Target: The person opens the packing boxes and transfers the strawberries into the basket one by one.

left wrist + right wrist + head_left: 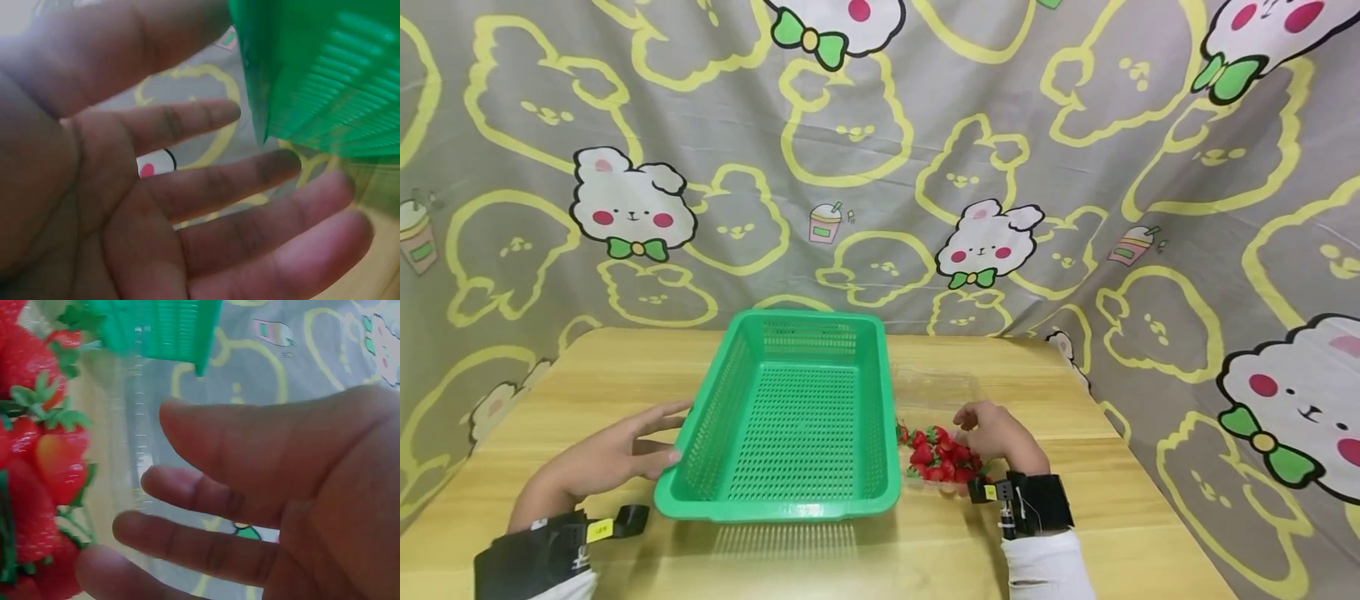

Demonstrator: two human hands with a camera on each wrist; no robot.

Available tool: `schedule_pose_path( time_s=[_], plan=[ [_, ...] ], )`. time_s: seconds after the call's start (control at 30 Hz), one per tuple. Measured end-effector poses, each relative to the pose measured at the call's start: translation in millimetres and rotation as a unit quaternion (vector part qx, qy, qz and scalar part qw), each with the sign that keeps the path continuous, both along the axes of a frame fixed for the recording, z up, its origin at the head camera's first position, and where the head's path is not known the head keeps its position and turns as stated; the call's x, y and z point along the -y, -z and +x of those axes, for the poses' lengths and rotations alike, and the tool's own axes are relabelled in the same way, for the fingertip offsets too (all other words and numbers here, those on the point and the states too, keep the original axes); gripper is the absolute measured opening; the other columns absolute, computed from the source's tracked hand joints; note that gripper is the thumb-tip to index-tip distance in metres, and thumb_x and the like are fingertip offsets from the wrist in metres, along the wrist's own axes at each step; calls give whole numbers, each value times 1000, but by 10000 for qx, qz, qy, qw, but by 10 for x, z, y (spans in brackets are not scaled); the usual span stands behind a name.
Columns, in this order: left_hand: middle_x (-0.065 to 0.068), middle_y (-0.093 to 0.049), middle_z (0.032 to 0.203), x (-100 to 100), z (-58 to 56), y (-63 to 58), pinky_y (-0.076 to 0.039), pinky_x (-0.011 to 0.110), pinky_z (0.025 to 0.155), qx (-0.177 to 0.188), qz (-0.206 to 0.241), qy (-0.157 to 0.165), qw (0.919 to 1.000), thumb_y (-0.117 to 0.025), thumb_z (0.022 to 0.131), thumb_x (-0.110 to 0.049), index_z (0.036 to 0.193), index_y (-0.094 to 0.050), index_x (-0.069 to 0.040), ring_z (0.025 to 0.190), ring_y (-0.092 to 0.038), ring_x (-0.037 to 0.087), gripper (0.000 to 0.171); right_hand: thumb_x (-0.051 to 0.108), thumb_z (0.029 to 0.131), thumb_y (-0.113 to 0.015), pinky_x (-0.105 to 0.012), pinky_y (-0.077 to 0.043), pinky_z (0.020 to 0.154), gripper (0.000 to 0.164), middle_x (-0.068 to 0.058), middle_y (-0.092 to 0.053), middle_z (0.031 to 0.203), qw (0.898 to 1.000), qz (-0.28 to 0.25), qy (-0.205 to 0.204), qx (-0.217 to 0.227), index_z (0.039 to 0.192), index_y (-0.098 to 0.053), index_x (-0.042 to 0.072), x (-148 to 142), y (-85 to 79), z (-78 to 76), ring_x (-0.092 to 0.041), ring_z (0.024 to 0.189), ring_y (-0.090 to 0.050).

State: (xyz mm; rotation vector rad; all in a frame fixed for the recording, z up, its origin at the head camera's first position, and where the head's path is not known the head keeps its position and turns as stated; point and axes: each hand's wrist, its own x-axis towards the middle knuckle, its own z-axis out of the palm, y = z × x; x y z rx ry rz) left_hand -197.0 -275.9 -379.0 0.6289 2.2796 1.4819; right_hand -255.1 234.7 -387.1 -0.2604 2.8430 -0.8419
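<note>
A green plastic basket [775, 509] with slotted walls stands on the table, and nothing lies inside it. My left hand [610, 454] is at its left side, thumb at the rim and fingers spread; in the left wrist view the fingers [225, 181] are fairly straight and hold nothing. To the right of the basket, red strawberries [934, 457] with green leaves lie heaped in a clear plastic box [934, 387]. My right hand [1000, 435] hovers at the right of the heap. Its fingers [194, 547] are loosely extended beside the strawberries [44, 506], with none between them.
Everything stands on a light wooden table [625, 367]. A grey cloth [865, 200] printed with yellow outlines and white rabbits hangs behind it and along both sides. The box's transparent lid or wall is hard to make out.
</note>
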Motion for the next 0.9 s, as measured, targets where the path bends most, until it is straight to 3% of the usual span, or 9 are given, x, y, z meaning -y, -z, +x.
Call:
schedule_pose_path(
  time_s=[0.07, 0.27, 0.43, 0.6, 0.73, 0.9],
  plan=[
    [47, -9, 145, 19, 9, 23, -54, 38, 77, 20, -58, 62, 10000, -54, 100, -10, 152, -4, 7, 116, -47, 58, 74, 13, 91, -67, -43, -50, 74, 23, -11, -65, 99, 10000, -1, 33, 33, 110, -65, 0, 5, -15, 21, -29, 92, -62],
    [45, -14, 145, 14, 3, 35, -51, 30, 78, -399, -528, -28, 9978, -56, 99, -12, 152, -10, 6, 119, -40, 62, 72, 13, 92, -66, -39, -49, 69, 26, -13, -63, 101, 9993, -39, 4, 359, 114, -63, 0, 48, -13, 12, -25, 83, -61],
    [44, -13, 146, -17, -16, 34, -51, 30, 80, -381, -523, -12, 9979, -56, 100, -12, 152, -11, 7, 120, -37, 64, 71, 13, 93, -66, -39, -49, 70, 27, -14, -63, 104, 9979, -38, -37, 640, 117, -63, 1, 41, 60, -12, -22, 80, -61],
    [44, -13, 146, -20, -30, 35, -51, 31, 80, -326, -525, -43, 9981, -57, 99, -13, 152, -12, 6, 119, -40, 62, 72, 10, 94, -64, -35, -48, 63, 23, -10, -64, 97, 9969, -210, -77, 748, 115, -65, 2, 28, 117, -41, -20, 63, -59],
    [44, -15, 146, -18, -27, 19, -51, 30, 79, -346, -517, -57, 9980, -57, 99, -12, 152, -12, 6, 118, -43, 60, 72, 7, 93, -65, -33, -46, 59, 18, -5, -63, 87, 9969, -301, -108, 715, 110, -68, 2, 18, 143, -70, -20, 61, -58],
    [45, -16, 145, -22, -30, 18, -52, 30, 78, -408, -476, -56, 9980, -57, 98, -11, 152, -13, 6, 115, -47, 58, 72, 4, 88, -69, -33, -47, 62, 13, -3, -64, 88, 9986, -104, -202, 472, 101, -70, 6, 4, 171, -101, -18, 65, -57]
  ],
)
